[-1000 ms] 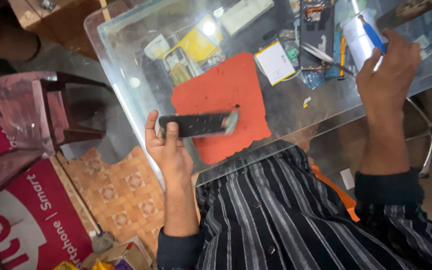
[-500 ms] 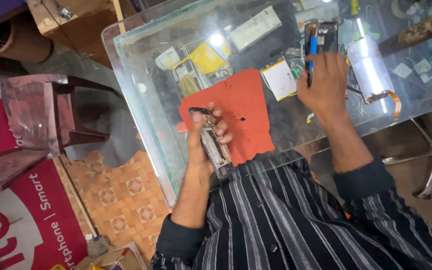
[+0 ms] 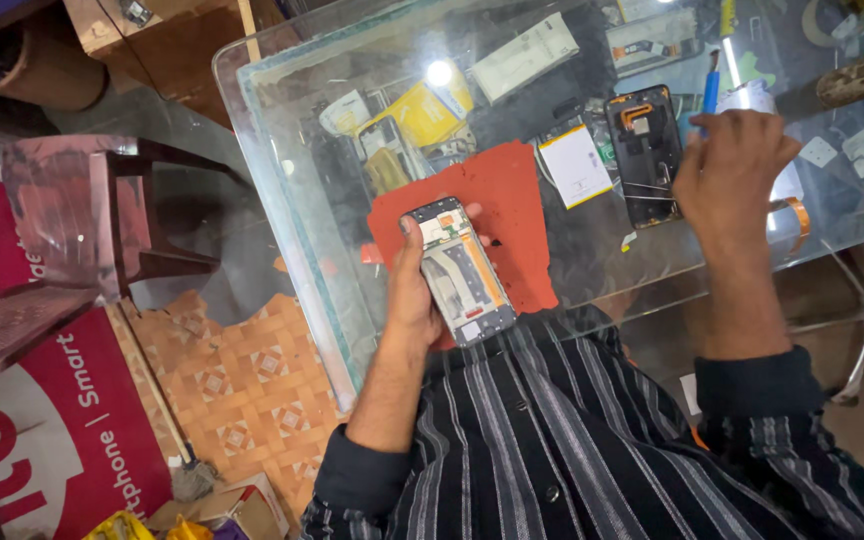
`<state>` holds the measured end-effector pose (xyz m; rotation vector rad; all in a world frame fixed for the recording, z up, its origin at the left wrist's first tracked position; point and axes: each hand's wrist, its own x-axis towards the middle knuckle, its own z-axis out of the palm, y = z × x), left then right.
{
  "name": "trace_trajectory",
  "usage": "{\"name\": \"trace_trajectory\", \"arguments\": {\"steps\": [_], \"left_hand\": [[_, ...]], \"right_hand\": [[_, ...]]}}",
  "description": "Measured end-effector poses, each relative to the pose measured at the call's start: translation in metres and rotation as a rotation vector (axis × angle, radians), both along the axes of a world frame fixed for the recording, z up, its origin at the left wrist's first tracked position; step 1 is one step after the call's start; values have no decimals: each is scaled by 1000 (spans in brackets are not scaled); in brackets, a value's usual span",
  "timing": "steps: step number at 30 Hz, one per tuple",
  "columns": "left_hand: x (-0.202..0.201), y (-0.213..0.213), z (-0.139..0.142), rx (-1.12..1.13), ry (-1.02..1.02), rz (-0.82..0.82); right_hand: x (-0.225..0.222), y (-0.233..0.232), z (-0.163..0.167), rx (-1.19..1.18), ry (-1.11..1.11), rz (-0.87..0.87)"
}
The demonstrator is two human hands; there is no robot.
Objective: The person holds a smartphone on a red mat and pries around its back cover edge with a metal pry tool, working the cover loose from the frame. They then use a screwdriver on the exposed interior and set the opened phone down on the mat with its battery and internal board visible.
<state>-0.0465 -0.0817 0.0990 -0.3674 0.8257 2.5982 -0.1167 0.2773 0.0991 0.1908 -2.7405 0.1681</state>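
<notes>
Lying face down in the person's left hand, an opened smartphone shows its insides: a circuit board near the top, a pale plate below it and an orange strip along one edge. The fingers are curled round its long sides, with the thumb along the near edge and fingertips peeking out on the far side, so the hand is clasped about the phone. The phone hangs just over the near part of the red work mat, tilted with its top toward the middle of the mat.

Beyond the mat, to its right, the right hand hovers above the glass table, its fingers bent downward and bunched; from where I stand I cannot tell whether it pinches anything. A blue-handled tool sticks up just behind its knuckles. Between that hand and the mat lie a dark phone frame with an orange flex part at its top, and a white battery with a yellow border, which sits right at the mat's right edge.

Past the mat's far edge, seen through the glass, are yellow packets and a white box. Left of the table stands a dark red plastic chair on orange patterned floor tiles.
</notes>
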Motion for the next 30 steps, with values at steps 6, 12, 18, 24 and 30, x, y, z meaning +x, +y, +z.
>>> {"name": "trace_trajectory", "arguments": {"steps": [6,12,18,24,30], "left_hand": [[-1,-7,2,45,-88,35],[-2,-7,7,100,-27,161],[-3,-7,10,80,12,232],[-4,-3,18,-184,191,248],[-7,-4,20,-65,109,259]], "right_hand": [[21,-72,18,-173,-230,145],[6,-110,34,-76,-256,72],[-23,-111,36,-77,-487,-33],[-42,-116,47,-70,-688,-115],[-36,-107,45,-209,-616,49]]}}
